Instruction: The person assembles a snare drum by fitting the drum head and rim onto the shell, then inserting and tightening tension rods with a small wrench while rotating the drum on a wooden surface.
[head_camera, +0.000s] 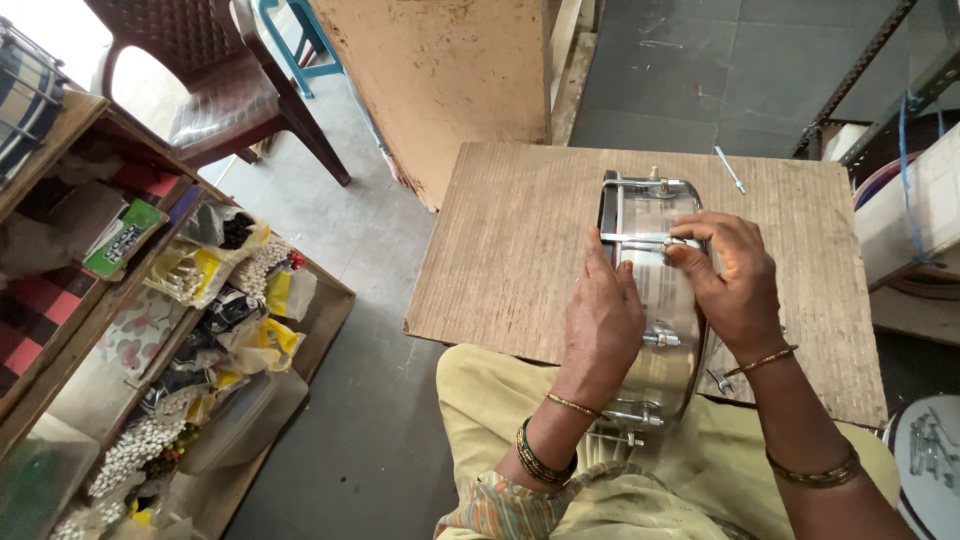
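On my lap, against yellow cloth (520, 420), a metal drum shell (655, 300) stands on its edge, leaning onto the near edge of a wooden board (500, 260). My left hand (600, 325) lies flat on the shell's side, fingers pressed together & pointing up toward a thin tension rod (640, 238) that crosses the shell. My right hand (730, 280) curls over the shell's rim from the other side, thumb & forefinger pinching the rod's right end. Bangles on both wrists. Chrome lugs (660, 338) sit along the shell below my hands; another rod w/ its screw runs across the far top.

Farther out on the board, a loose metal rod (730, 170) lies near the far right corner, well apart from the drum. At right, near my knee, a round tray (925, 460) holds small metal parts. To the left, wooden shelves (120, 300) hold bags of beads & packets. Beyond those, a brown plastic chair (230, 90) stands on the gray floor, beside a tan panel (440, 70).
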